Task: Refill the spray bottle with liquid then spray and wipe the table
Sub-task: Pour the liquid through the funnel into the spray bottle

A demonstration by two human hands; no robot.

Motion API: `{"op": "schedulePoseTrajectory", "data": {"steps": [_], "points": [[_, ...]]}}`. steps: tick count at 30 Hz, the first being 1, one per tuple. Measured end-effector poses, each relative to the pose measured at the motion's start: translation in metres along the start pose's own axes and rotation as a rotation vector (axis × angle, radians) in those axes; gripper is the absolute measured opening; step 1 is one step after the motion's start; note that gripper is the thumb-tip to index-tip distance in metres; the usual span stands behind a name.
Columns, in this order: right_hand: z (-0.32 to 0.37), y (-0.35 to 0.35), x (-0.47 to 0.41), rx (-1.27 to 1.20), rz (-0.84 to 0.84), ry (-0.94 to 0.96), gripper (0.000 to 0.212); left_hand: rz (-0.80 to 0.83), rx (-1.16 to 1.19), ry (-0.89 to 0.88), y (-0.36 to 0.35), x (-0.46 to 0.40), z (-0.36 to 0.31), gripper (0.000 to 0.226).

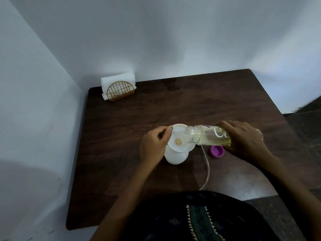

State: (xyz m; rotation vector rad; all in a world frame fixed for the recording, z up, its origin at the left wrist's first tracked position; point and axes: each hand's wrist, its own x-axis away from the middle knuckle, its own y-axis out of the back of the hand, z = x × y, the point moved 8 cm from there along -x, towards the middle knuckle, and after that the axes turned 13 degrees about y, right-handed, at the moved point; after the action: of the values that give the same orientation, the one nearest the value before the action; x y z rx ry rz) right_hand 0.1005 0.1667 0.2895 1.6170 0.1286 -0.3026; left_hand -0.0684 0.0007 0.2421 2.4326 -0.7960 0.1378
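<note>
Left fingers point(167, 132) pinch funnel point(180, 138) rim atop white spray bottle point(175, 156), mid-tabletop. Refill bottle point(206, 135) lies nearly horizontal, mouth over funnel from the right, gripped by right hand point(243, 138). Purple cap point(217, 151) beside it.

The far half of the surface point(199, 101) lies bare between me and the wall, so I could pass there; only the napkin holder point(119, 91) stands in its far left corner. Nearer, the white bottle point(176, 156), purple cap point(217, 151) and clear tube point(206, 169) crowd the middle between my arms.
</note>
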Motion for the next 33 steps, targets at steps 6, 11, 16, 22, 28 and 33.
{"op": "schedulePoseTrajectory", "data": {"steps": [6,11,16,22,28,33], "points": [[0.0,0.0,0.0,0.006,-0.004,0.004,0.053,0.0,0.007,0.002,0.0,0.0,0.001,0.021],[-0.002,-0.006,0.002,-0.025,0.009,0.01,0.052,0.006,0.017,0.0,-0.001,0.0,0.001,0.02],[-0.001,-0.003,0.001,-0.014,-0.007,0.017,0.051,0.003,0.008,0.005,0.0,0.0,0.0,0.02],[-0.003,-0.007,0.002,-0.029,0.0,0.024,0.05,0.006,0.01,0.002,-0.001,0.0,0.001,0.02],[-0.003,-0.007,0.002,-0.031,-0.002,0.032,0.05,0.004,0.004,0.002,-0.001,-0.001,0.0,0.021],[-0.005,-0.011,0.003,-0.045,0.014,0.03,0.05,-0.004,0.013,0.001,-0.001,-0.001,0.001,0.021]]}}
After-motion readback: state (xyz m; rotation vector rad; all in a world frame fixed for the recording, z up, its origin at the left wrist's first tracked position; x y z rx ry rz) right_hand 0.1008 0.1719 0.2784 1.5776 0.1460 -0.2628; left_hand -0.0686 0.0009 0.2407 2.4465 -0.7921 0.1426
